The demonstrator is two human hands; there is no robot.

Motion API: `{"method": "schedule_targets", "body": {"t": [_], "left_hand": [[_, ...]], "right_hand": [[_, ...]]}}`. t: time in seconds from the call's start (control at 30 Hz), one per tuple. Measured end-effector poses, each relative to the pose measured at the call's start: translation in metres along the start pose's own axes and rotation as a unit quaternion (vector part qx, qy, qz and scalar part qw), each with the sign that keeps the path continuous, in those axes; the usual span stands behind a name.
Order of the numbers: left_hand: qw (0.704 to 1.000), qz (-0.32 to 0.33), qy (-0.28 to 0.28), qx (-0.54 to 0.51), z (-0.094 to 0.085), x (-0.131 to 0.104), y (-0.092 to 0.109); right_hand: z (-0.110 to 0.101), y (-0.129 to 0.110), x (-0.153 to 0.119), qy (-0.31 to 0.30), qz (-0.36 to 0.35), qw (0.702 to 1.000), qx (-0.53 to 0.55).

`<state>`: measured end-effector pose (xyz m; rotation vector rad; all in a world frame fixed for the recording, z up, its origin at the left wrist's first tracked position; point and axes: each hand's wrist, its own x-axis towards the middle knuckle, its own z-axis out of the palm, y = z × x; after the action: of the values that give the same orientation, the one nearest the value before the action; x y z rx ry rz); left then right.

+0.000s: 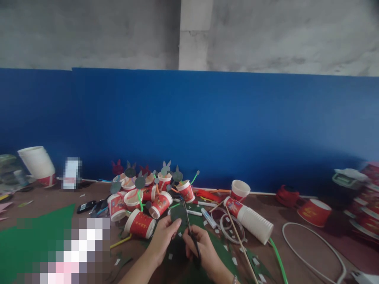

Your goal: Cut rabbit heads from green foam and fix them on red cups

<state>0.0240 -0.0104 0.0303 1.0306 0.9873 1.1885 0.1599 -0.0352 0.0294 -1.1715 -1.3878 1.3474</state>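
Brown tabletop (275, 217), one pair of scissors (188, 220)

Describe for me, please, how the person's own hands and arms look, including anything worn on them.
The left hand and right hand are ungloved, and no sleeves show. A pale, silvery bracelet-like band shows at the right wrist; its details are too small to tell.

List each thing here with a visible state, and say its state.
Dark paper piece: held in left hand.
Scissors: held in right hand, blade opening unclear.
Nested cups at right: lying on their sides.
Far-left cup stack: mouth up, tilted.
Front red cup: lying on its side.
Green paper: flat.
White cable: looped.
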Motion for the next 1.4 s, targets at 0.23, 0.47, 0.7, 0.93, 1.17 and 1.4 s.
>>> {"method": "schedule_targets", "body": {"t": [0.23, 0.47, 0.7, 0.93, 1.17, 1.4], "left_hand": [[1.0, -0.012, 0.008, 0.01, 0.002, -0.001, 0.003], [0.999, -0.009, -0.022, 0.024, -0.001, -0.002, 0.006], [0.999, -0.014, -0.028, 0.014, -0.005, 0.0, 0.008], [0.999, -0.029, 0.018, -0.036, 0.001, -0.001, 0.002], [0.999, -0.018, 0.045, -0.022, 0.006, -0.003, 0.0], [1.0, -0.019, 0.011, -0.005, 0.003, -0.003, 0.0]], "right_hand": [[-0.001, 0.012, 0.005, -0.013, -0.003, 1.0, 0.019], [-0.003, 0.01, 0.004, -0.004, -0.002, 1.0, 0.011], [-0.001, 0.003, 0.002, -0.002, -0.005, 1.0, -0.01], [0.0, 0.004, 0.002, -0.003, 0.002, 1.0, 0.002], [0.0, 0.01, 0.004, -0.017, 0.026, 0.999, 0.013], [-0.001, 0.015, 0.004, -0.017, -0.009, 0.999, 0.027]]}}
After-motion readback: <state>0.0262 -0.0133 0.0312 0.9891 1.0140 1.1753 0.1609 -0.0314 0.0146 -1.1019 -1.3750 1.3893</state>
